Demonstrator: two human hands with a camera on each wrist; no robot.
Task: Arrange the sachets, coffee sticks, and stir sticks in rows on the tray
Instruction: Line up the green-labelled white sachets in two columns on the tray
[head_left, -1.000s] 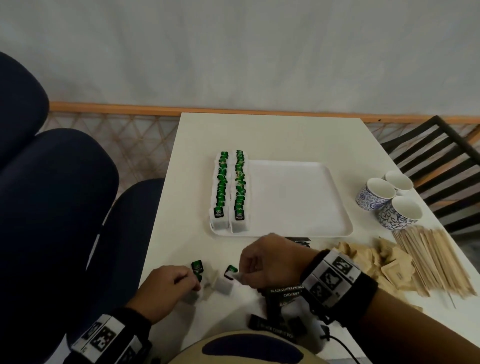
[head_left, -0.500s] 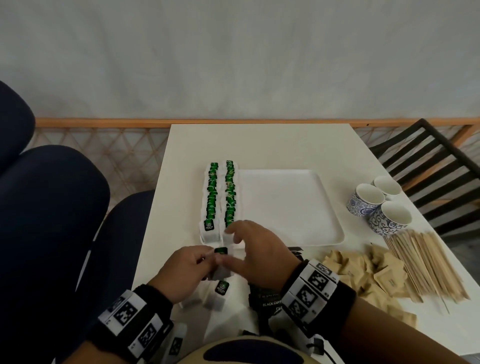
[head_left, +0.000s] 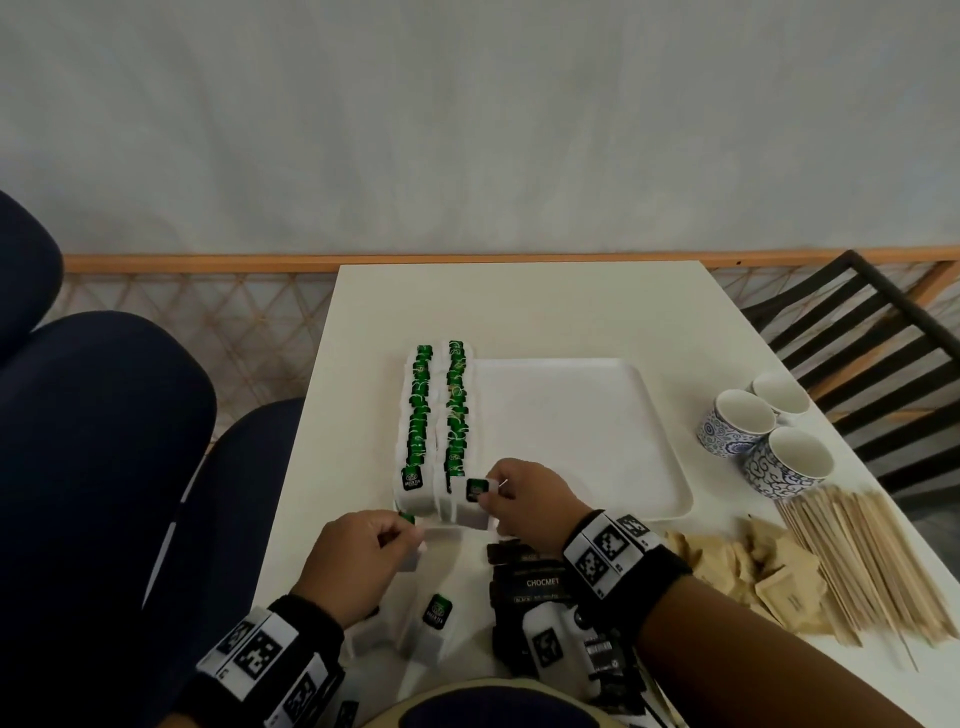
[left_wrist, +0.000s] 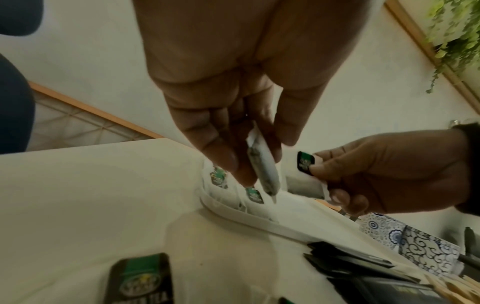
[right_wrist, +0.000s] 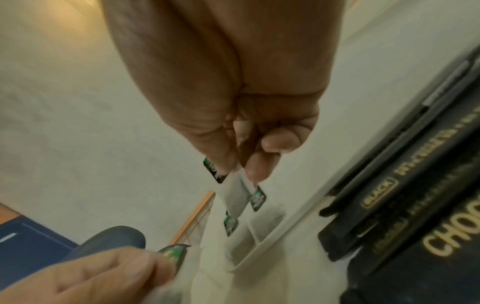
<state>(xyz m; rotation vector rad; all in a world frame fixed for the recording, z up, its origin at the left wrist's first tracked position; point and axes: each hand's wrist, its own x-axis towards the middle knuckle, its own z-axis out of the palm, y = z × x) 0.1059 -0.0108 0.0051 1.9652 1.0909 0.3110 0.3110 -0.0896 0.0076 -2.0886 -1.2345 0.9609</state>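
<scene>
Head view, worktop: white rectangular worktop (head_left: 519, 312), centre of frame.
Head view, tray: white square plastic tray (head_left: 571, 426), mid-frame; two rows of white sachets with green-and-black labels (head_left: 436, 410) stand along its left edge.
Head view, right hand: right hand (head_left: 524, 499) pinches one green-labelled white sachet (head_left: 475, 491) at the near end of the right-hand row, over the tray's lower left corner.
Head view, left hand: left hand (head_left: 358, 556), lower centre-left, fingers curled round another white sachet (head_left: 410, 525), just below the tray.
Head view, loose stock: one green-labelled sachet lying flat (head_left: 439, 610) low in frame; black coffee sticks (head_left: 530, 582) under the right wrist; brown paper sachets (head_left: 737, 566) and wooden stir sticks (head_left: 872, 561) at lower right; three blue-patterned white cups (head_left: 763, 436) at right.
Left wrist view: left hand (left_wrist: 233, 123) grips its sachet (left_wrist: 262, 168) edge-on between thumb and fingers; right hand (left_wrist: 389, 170) at right holds its sachet (left_wrist: 306, 163) above the tray rim (left_wrist: 246, 216).
Right wrist view: right hand (right_wrist: 233, 123) pinches its sachet (right_wrist: 233, 195) above the tray corner (right_wrist: 259, 253); black coffee sticks (right_wrist: 402, 195) at right; left hand (right_wrist: 91, 275) at lower left.
</scene>
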